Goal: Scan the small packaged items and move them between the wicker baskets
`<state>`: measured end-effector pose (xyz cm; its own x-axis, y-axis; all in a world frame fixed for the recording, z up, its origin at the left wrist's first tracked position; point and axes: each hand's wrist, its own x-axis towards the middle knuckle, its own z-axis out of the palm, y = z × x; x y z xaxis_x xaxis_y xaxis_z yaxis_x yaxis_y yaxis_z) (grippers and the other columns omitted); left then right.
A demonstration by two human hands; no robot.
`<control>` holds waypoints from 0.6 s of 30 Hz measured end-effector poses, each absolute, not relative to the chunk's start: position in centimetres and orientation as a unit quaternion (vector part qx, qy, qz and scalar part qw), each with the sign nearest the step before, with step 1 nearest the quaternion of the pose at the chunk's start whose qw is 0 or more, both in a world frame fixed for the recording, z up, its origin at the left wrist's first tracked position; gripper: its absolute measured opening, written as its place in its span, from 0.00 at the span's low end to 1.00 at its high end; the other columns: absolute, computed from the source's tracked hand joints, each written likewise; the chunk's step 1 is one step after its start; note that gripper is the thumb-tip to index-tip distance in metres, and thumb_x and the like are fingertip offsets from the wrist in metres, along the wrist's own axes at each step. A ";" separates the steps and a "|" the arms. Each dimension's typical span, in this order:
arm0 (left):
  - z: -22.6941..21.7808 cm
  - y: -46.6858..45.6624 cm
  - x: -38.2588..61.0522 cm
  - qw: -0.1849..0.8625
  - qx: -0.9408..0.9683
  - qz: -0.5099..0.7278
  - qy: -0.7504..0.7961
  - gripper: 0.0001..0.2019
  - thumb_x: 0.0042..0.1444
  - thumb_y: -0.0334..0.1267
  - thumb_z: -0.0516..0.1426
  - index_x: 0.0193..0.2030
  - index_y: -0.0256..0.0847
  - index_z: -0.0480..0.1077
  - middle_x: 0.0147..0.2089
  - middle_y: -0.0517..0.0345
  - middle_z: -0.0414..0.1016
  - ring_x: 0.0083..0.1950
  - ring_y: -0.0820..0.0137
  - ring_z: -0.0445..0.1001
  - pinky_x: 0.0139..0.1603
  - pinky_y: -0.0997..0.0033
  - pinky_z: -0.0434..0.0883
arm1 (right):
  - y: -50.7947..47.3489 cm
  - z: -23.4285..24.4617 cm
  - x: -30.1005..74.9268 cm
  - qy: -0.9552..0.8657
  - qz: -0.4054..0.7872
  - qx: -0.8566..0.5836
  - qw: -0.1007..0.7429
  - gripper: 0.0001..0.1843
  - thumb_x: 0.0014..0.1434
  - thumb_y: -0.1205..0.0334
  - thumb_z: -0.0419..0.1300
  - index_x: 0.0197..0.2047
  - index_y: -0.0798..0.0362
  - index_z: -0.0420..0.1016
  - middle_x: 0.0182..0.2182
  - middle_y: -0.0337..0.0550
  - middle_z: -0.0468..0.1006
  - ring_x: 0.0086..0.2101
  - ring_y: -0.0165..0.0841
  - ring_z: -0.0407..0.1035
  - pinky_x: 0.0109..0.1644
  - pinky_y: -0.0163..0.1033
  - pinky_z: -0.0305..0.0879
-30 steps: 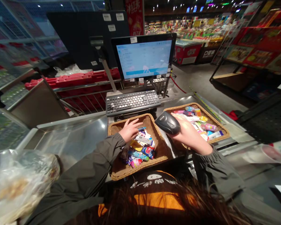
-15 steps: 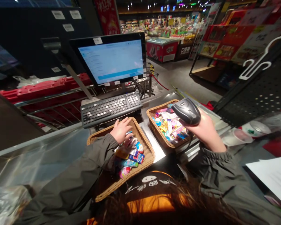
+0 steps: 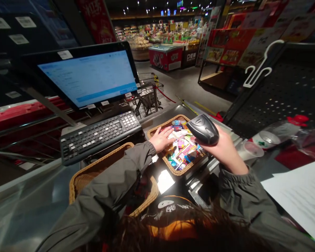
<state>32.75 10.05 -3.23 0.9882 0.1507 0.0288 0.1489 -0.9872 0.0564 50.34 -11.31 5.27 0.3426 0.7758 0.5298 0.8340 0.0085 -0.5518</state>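
Note:
My right hand is wrapped round a black barcode scanner, held above the right side of a wicker basket. Colourful small packets fill that basket. Over its left rim reaches my left hand, fingers stretched out across the packets; nothing shows in its grasp. A second wicker basket stands nearer to me on the left, largely hidden by my left sleeve.
A black keyboard and a monitor stand at the back left. On the right are clear plastic cups, printed sheets and a perforated black panel with a white hanger.
My left hand has moved right, from the left basket to the packets in the right one. My right hand still holds the scanner. The view has turned right.

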 end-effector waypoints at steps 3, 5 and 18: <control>-4.8 10.4 36.0 0.011 0.999 -0.020 0.028 0.21 0.63 0.32 0.54 0.61 0.53 0.70 0.77 0.50 0.46 0.76 0.51 0.45 0.71 0.32 0.43 | -11.1 4.9 51.2 -0.574 -0.027 -0.706 0.414 0.35 0.52 0.50 0.67 0.60 0.57 0.70 0.58 0.58 0.74 0.56 0.51 0.71 0.61 0.56 0.67; -5.8 10.6 37.6 0.009 0.999 -0.038 0.029 0.17 0.65 0.35 0.53 0.58 0.51 0.73 0.76 0.49 0.49 0.76 0.51 0.47 0.70 0.32 0.45 | -10.9 4.7 51.7 -0.575 -0.021 -0.702 0.420 0.35 0.51 0.51 0.68 0.60 0.57 0.70 0.58 0.58 0.74 0.56 0.50 0.71 0.61 0.56 0.68; -7.7 11.7 38.2 0.038 0.994 -0.079 -0.064 0.09 0.47 0.37 0.65 0.37 0.42 0.79 0.68 0.52 0.65 0.73 0.50 0.52 0.74 0.44 0.40 | -10.1 3.4 54.1 -0.576 0.008 -0.686 0.445 0.33 0.52 0.55 0.68 0.60 0.54 0.71 0.58 0.54 0.74 0.56 0.48 0.71 0.62 0.55 0.67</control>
<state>38.21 11.66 -7.70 0.9792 -0.1333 -0.1527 -0.1211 -0.9889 0.0864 54.07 -10.09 3.44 0.3369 0.7966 0.5019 0.7822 0.0599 -0.6201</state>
